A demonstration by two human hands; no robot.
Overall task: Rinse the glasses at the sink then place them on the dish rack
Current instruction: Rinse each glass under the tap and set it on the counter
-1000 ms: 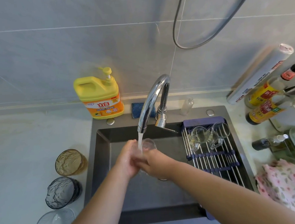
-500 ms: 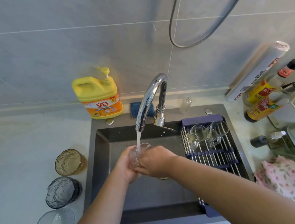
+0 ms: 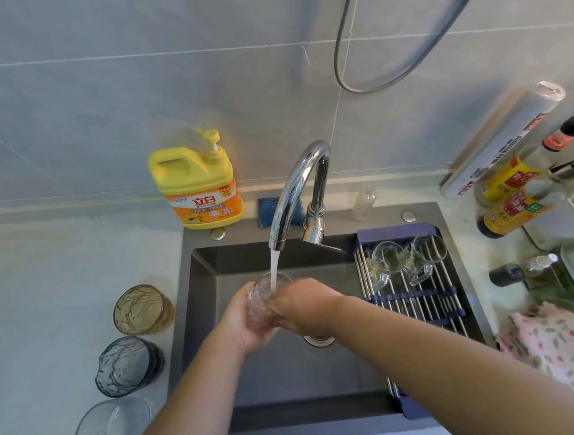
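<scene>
Flanking sink (image 3: 202, 292): glasses (image 3: 138, 309), rack (image 3: 419, 296).

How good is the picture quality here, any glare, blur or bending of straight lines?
Head view: soft, even daylight with faint shadows; a bright glare streak runs along the curved chrome faucet; wide-angle distortion bows the grey wall-tile seams and leans the edge objects outward; the clear textured glass, held by left hand and right hand, is hard to outline behind the water stream; the corners look slightly soft.

Both hands hide most of the clear glass (image 3: 265, 292); the right forearm covers the dish rack (image 3: 419, 304) front.
</scene>
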